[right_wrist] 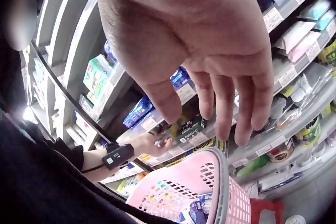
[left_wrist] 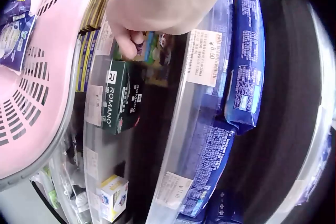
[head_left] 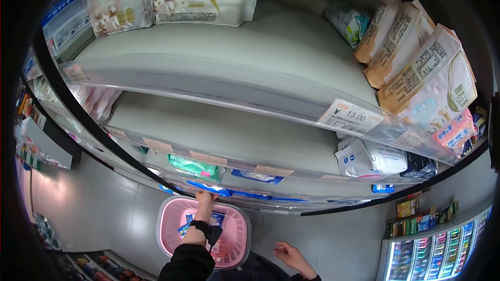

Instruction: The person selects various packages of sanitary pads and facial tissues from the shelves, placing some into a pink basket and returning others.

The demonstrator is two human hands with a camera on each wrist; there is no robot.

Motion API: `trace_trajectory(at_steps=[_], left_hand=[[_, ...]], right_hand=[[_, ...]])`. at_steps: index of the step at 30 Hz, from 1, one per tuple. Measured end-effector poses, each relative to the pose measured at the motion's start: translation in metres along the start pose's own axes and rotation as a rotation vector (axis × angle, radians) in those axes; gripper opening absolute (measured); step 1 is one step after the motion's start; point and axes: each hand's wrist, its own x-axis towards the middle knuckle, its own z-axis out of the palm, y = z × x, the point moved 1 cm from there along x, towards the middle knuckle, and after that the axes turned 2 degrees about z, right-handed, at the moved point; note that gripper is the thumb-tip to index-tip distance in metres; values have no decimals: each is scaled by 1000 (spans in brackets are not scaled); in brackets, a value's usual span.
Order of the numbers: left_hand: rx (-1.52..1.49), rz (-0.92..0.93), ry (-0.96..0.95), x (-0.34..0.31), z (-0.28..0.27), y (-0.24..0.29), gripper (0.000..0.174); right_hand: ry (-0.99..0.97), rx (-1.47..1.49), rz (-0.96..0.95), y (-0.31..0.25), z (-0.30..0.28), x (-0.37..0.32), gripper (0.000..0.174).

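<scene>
My left hand (head_left: 204,200) reaches past the pink basket (head_left: 165,218) to a low shelf. In the left wrist view its fingers (left_wrist: 126,43) curl at a small colourful packet (left_wrist: 151,50), which they pinch at the edge; the palm hides part of it. Just below that packet stands a dark green ROMANO box (left_wrist: 118,98). My right hand (right_wrist: 199,40) hangs free to the right of the basket, fingers loosely bent and holding nothing. Blue packs (head_left: 216,219) lie inside the basket.
Shelf edges with price tags (left_wrist: 205,58) run alongside the left hand. Blue packages (left_wrist: 245,66) sit on the neighbouring shelf, and a yellow-white box (left_wrist: 112,198) stands farther along. Higher up are beige packs (head_left: 427,73). A red stool (right_wrist: 266,211) shows beyond the basket.
</scene>
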Motion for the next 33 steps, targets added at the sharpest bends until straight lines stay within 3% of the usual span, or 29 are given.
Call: trace_trajectory(at_steps=[6, 8, 12, 15, 16, 18, 24, 28, 30, 31, 33], left_hand=[[157, -16, 38, 2, -11, -3, 10], [146, 7, -60, 9, -21, -11, 13], [157, -29, -81, 5, -27, -8, 15], [249, -47, -26, -29, -25, 24, 18], [251, -50, -25, -15, -44, 12, 18], [503, 342, -32, 24, -102, -24, 20], [597, 142, 78, -26, -187, -12, 21], [734, 322, 140, -31, -243, -13, 14], [1179, 526, 311, -79, -230, 29, 26], [1177, 524, 327, -94, -228, 39, 26], [1485, 580, 643, -114, -228, 52, 64]], right_hand=[[-4, -32, 20, -1, 4, -3, 42], [-20, -23, 42, -4, 6, -5, 44], [-11, -22, 17, 9, 13, -7, 44], [-9, -22, 3, 3, 13, -7, 43], [6, -12, -1, 2, 13, -7, 42], [19, 1, -1, 1, 14, -9, 41], [15, -37, 9, -3, 15, -7, 32], [-59, -32, 5, -8, 16, 2, 29], [-97, -38, 4, -12, 18, 8, 28], [-119, -47, 0, -16, 18, 12, 28], [-155, -61, -10, -23, 19, 20, 28]])
